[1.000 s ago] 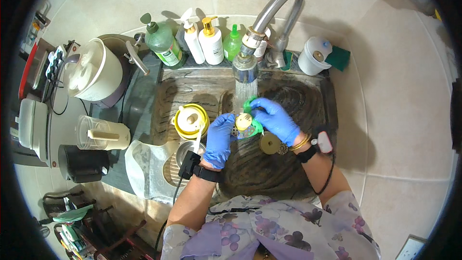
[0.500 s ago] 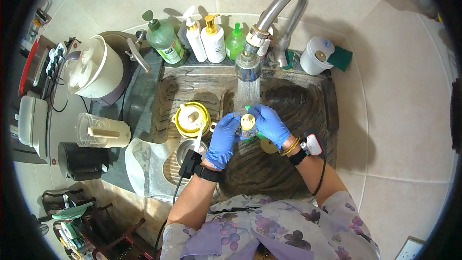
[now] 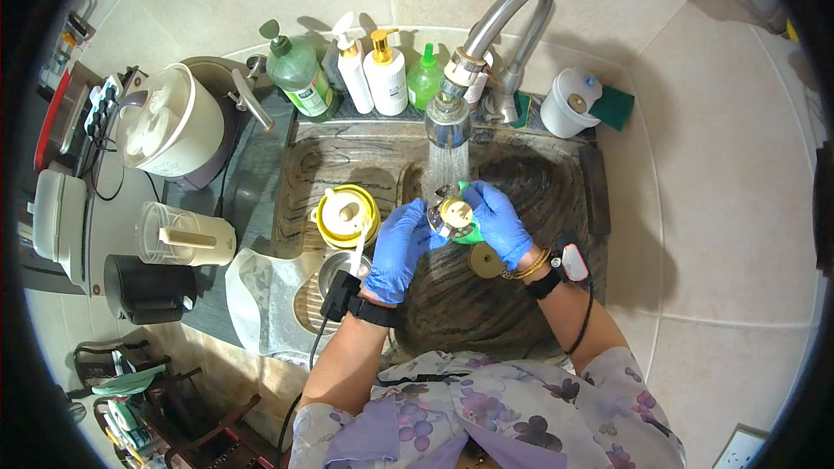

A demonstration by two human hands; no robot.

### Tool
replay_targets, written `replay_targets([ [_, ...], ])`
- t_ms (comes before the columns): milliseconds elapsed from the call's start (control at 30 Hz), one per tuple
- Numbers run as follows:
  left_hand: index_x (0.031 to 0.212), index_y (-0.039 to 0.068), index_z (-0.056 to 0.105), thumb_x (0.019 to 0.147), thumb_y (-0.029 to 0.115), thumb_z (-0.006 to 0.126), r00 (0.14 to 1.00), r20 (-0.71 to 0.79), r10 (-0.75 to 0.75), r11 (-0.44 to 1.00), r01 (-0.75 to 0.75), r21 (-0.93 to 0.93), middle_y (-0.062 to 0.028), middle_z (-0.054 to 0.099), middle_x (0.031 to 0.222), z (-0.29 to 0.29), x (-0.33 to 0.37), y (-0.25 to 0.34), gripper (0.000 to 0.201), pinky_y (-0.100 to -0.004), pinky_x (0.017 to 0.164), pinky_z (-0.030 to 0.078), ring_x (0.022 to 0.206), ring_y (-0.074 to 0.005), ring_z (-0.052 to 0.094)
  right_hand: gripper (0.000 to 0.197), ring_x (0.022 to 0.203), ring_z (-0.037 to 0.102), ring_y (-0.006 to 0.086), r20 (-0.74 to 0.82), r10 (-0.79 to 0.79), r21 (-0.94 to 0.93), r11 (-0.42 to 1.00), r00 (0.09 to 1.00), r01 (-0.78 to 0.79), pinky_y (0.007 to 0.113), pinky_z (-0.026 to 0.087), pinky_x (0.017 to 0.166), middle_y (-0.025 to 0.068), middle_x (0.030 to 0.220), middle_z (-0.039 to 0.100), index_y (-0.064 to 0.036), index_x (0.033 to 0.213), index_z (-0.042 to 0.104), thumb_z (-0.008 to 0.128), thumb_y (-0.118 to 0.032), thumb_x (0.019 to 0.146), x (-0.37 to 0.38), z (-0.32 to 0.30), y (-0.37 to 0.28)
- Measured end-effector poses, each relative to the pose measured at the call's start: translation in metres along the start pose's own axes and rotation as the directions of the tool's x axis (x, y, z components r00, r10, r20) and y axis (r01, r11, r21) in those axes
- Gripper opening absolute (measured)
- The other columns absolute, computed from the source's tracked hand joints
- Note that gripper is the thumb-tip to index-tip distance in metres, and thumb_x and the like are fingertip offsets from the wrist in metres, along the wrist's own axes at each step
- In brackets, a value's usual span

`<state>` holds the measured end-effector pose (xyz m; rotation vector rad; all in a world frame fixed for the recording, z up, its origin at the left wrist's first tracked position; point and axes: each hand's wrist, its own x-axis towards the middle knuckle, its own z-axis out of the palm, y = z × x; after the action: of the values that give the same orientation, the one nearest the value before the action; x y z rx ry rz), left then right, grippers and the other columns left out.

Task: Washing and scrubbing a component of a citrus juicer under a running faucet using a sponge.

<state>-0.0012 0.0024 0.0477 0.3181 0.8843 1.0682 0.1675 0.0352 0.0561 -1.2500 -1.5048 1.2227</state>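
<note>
Both my hands wear blue gloves, low in the sink [image 3: 486, 313] under the running tap [image 3: 449, 122]. Between them is a small round part with a yellow hub [image 3: 456, 213]; dark openings ring the hub. Green shows along its right and lower edge, and I cannot tell whether that is part of it or a separate piece. The fingers of my left hand [image 3: 398, 247] close on its left side. My right hand [image 3: 501, 224] grips its upper right side. Water streams down just behind and onto the part.
Left in the sink stand a yellow-rimmed pot with a white lid [image 3: 346, 211] and a metal bowl [image 3: 334, 267]. A round brass-coloured drain piece [image 3: 486, 261] lies right of the part. Pump bottles [image 3: 388, 78] line the back ledge, beside a white canister [image 3: 569, 102] and green scouring pad [image 3: 613, 108].
The round part has turned so that its ring of dark openings and more green show. My right hand has shifted slightly right, uncovering the drain piece; my left hand has moved slightly left.
</note>
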Motion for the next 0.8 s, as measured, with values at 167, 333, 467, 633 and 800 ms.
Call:
replay_targets([
  [167, 0.102, 0.001, 0.055, 0.088, 0.011, 0.050, 0.999, 0.041, 0.035, 0.999, -0.037, 0.037, -0.0073, 0.060, 0.092, 0.008, -0.005, -0.012, 0.018, -0.0244, 0.069, 0.050, 0.079, -0.0136, 0.059, 0.020, 0.074, 0.046, 0.0091, 0.020, 0.051, 0.166, 0.985, 0.998, -0.054, 0.027, 0.042, 0.068, 0.0065, 0.078, 0.056, 0.0025, 0.093, 0.054, 0.050, -0.016, 0.088, 0.001, 0.007, -0.001],
  [333, 0.105, 0.000, 0.053, 0.088, 0.012, 0.050, 0.993, -0.016, 0.115, 0.977, -0.110, 0.184, -0.0087, 0.060, 0.094, 0.017, -0.010, -0.012, 0.021, -0.0314, 0.075, 0.051, 0.084, -0.0183, 0.060, 0.019, 0.074, 0.050, 0.0099, 0.039, 0.044, 0.157, 0.986, 0.998, -0.050, 0.027, 0.043, 0.068, 0.0098, 0.079, 0.059, 0.0011, 0.091, 0.055, 0.051, -0.017, 0.087, 0.006, 0.004, 0.022],
  [467, 0.103, -0.001, 0.053, 0.088, 0.011, 0.048, 0.991, -0.016, 0.132, 0.979, -0.127, 0.156, -0.0101, 0.060, 0.094, 0.023, -0.013, -0.008, 0.020, -0.0313, 0.073, 0.052, 0.082, -0.0190, 0.061, 0.021, 0.068, 0.058, 0.0217, -0.028, -0.034, -0.134, 0.990, 0.999, 0.030, 0.032, 0.045, 0.064, 0.0173, 0.076, 0.059, -0.0011, 0.092, 0.056, 0.050, -0.021, 0.087, 0.010, 0.006, 0.018],
  [633, 0.102, -0.004, 0.052, 0.088, 0.011, 0.047, 0.989, -0.084, 0.124, 0.985, -0.113, 0.129, -0.0130, 0.059, 0.093, 0.023, -0.011, -0.011, 0.021, -0.0347, 0.075, 0.052, 0.080, -0.0215, 0.061, 0.021, 0.068, 0.058, 0.0349, -0.041, -0.225, -0.430, 0.883, 0.973, 0.187, 0.036, 0.045, 0.061, 0.0187, 0.074, 0.059, -0.0018, 0.090, 0.056, 0.050, -0.021, 0.086, 0.014, 0.007, 0.017],
  [800, 0.099, -0.005, 0.054, 0.087, 0.009, 0.049, 0.991, -0.066, 0.116, 0.993, -0.115, 0.022, -0.0138, 0.061, 0.090, 0.024, -0.018, -0.004, 0.019, -0.0316, 0.070, 0.054, 0.079, -0.0214, 0.062, 0.015, 0.064, 0.054, 0.0177, -0.215, -0.063, -0.323, 0.946, 0.975, -0.010, 0.030, 0.045, 0.064, 0.0139, 0.073, 0.057, -0.0002, 0.090, 0.057, 0.052, -0.014, 0.086, 0.024, -0.010, 0.027],
])
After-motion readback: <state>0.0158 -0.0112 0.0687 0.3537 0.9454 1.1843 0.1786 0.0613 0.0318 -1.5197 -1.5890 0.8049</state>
